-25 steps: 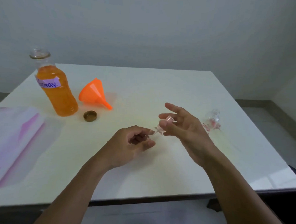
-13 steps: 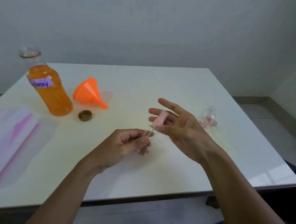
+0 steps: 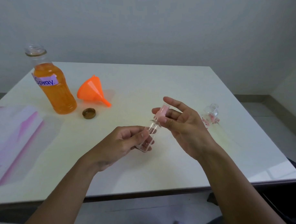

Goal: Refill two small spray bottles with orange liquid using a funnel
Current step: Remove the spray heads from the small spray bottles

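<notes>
My left hand (image 3: 123, 144) grips a small clear spray bottle (image 3: 149, 137) by its body, tilted above the white table (image 3: 162, 170). My right hand (image 3: 183, 125) pinches the bottle's pink spray cap (image 3: 162, 113) between thumb and fingers, the other fingers spread. A second small clear bottle (image 3: 212, 115) with a pink pattern stands uncapped to the right. An orange funnel (image 3: 92, 91) lies on its side at the back left. Beside it stands a large open bottle of orange liquid (image 3: 55, 86) labelled "Spray".
A brown bottle cap (image 3: 89, 113) lies upside down in front of the funnel. A pink and white sheet (image 3: 14, 138) covers the table's left edge. The wall runs close behind the table, and the floor shows at right.
My left hand has turned the small bottle more upright and raised it. My right hand has shifted its pinch on the pink cap. The view has swung slightly.
</notes>
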